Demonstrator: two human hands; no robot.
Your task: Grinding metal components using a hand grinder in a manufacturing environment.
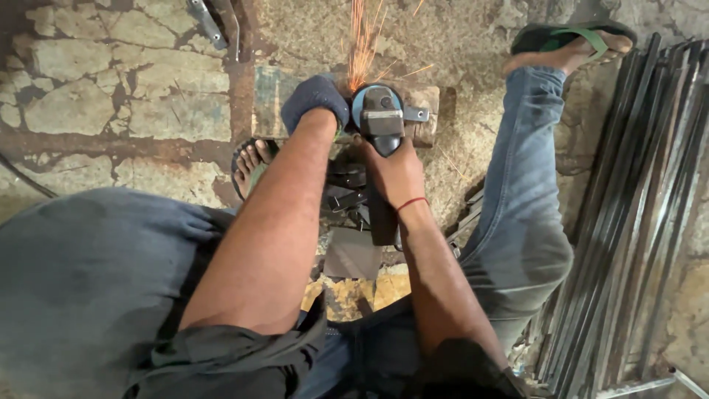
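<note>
Head view, looking straight down at a squatting person. The angle grinder (382, 118) sits just above frame centre, at about 12 o'clock from the knees, its head down on a worn block (425, 111) lying on the cracked concrete floor (111, 96). Sparks (362, 44) fan out toward 12 o'clock from the disc edge. Right hand (395, 174), bare, with a red thread at the wrist, has its grip wrapped closed around the grinder's rear body, at 6 o'clock of the head. Left hand (315, 100), in a dark blue glove, is closed at the 9 o'clock side of the grinder head; whether it grips a side handle or presses the workpiece cannot be told, as the glove hides it. The workpiece itself is hidden under the tool. Left foot in a sandal (251, 166) lies at 8 o'clock of the grinder; right foot in a green-strapped sandal (572, 44) at 2 o'clock, well apart. A bundle of long metal bars (635, 222) lies along the 3 o'clock edge; a small metal bracket (207, 22) lies at 11 o'clock. Judgement: the grinder looks compact but dense and rigid, with a hard, fairly smooth casing; under a spinning disc it likely kicks and twists, so the sound holds are the rear body and the side near the head, both hands clear of the disc and spark path.
</note>
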